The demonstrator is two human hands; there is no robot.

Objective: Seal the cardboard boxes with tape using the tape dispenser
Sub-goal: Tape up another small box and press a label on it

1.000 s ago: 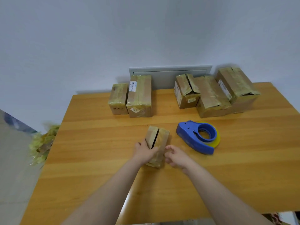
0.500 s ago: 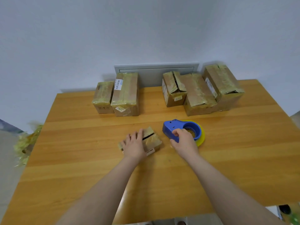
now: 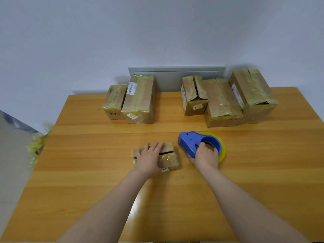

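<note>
A small cardboard box [image 3: 168,157] lies flat on the wooden table [image 3: 175,190] near its middle, with a dark open slit between its top flaps. My left hand [image 3: 148,157] rests flat on its left part, fingers straight and spread. Just to the right sits the blue tape dispenser [image 3: 191,142] with a yellow tape roll [image 3: 222,148]. My right hand [image 3: 205,156] grips the dispenser's near side, with its fingers curled into the ring.
Two taped boxes [image 3: 135,100] stand at the back left of the table. Three more boxes [image 3: 226,99] stand at the back right, one with raised flaps. A grey panel [image 3: 175,74] is on the wall behind. Crumpled yellow tape [image 3: 37,146] hangs off the left edge.
The small box was turned from lengthwise to lying across and my left hand flattened on it. My right hand left the box, reached right and took hold of the tape dispenser.
</note>
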